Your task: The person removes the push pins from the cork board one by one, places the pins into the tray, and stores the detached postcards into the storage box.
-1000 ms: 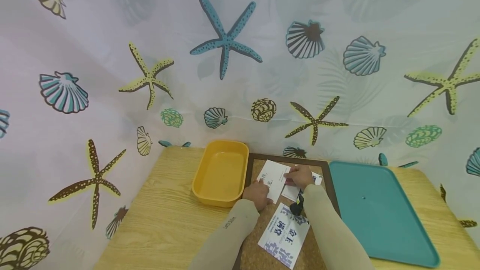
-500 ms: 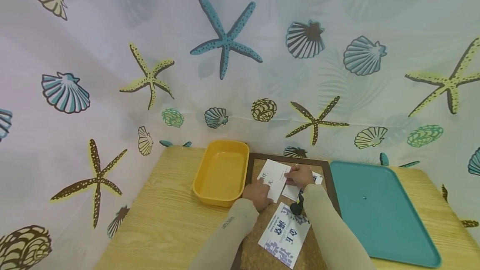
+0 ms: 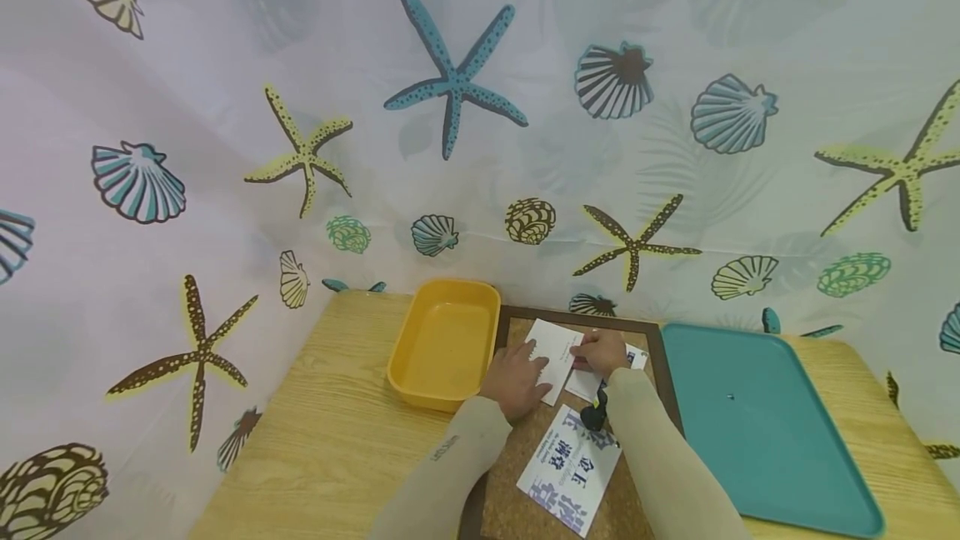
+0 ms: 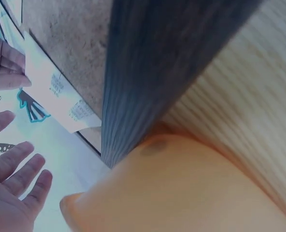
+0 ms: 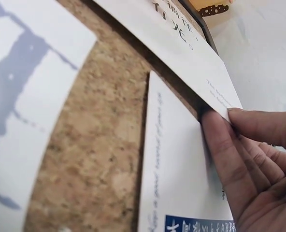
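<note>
My right hand (image 3: 602, 352) pinches the edge of a white printed card (image 3: 555, 340) between thumb and fingers. In the right wrist view this card (image 5: 181, 53) is raised a little above the corkboard, and a finger lies beneath it. My left hand (image 3: 515, 380) is at the card's left side; the left wrist view has its fingers (image 4: 17, 162) spread and apart from the card. Under the right hand lies a second white card (image 5: 181, 159) with a dark blue printed block. Nearer me, a third card (image 3: 572, 469) with large purple characters lies on the corkboard (image 3: 517, 473).
The corkboard has a dark wooden frame (image 4: 138, 72). A yellow bin (image 3: 444, 344) stands left of it, and a teal tray (image 3: 757, 415) lies to the right on the wooden table (image 3: 322, 415). Behind hangs a curtain (image 3: 480, 182) printed with starfish and shells.
My left hand has shifted slightly up and spread its fingers over the card's left side. The right hand keeps its pinch, and the other cards stay put.
</note>
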Demonstrator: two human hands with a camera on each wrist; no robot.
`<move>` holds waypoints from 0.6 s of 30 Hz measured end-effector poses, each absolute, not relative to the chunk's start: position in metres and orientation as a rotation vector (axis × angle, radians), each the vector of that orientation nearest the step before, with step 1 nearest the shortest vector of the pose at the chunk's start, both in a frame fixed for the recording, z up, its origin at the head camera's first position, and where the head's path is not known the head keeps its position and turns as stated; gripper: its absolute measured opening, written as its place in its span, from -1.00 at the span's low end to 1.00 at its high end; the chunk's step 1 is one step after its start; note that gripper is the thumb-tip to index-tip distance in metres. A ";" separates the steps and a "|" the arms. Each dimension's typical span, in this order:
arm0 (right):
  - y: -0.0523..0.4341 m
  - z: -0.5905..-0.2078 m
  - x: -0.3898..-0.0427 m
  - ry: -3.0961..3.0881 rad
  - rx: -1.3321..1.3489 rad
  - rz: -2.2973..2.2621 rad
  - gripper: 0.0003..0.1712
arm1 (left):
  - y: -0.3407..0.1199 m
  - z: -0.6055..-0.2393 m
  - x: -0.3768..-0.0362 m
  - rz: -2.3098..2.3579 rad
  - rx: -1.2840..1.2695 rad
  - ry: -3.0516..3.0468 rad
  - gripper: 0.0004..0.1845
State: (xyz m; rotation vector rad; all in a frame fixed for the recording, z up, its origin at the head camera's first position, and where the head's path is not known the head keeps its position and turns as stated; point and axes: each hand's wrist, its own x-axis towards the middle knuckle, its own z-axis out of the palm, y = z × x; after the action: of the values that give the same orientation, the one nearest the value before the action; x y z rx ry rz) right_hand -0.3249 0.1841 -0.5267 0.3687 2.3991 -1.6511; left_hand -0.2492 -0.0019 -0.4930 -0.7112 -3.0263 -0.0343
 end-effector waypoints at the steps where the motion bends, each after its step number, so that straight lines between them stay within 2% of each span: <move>1: 0.184 -0.527 -0.325 2.401 0.373 -1.644 -0.90 | -0.002 -0.492 -0.249 -0.038 -0.710 -3.024 -0.53; 18: 0.182 -0.524 -0.324 2.434 0.387 -1.595 -0.90 | -0.020 -0.484 -0.242 -0.131 -0.743 -2.892 -0.53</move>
State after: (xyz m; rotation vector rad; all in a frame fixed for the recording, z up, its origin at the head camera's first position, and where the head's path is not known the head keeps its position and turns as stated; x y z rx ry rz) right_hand -0.3238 0.1817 -0.5243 0.3868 2.4338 -1.5951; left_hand -0.2418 -0.0201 -0.4840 -0.7429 -2.8917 -0.1313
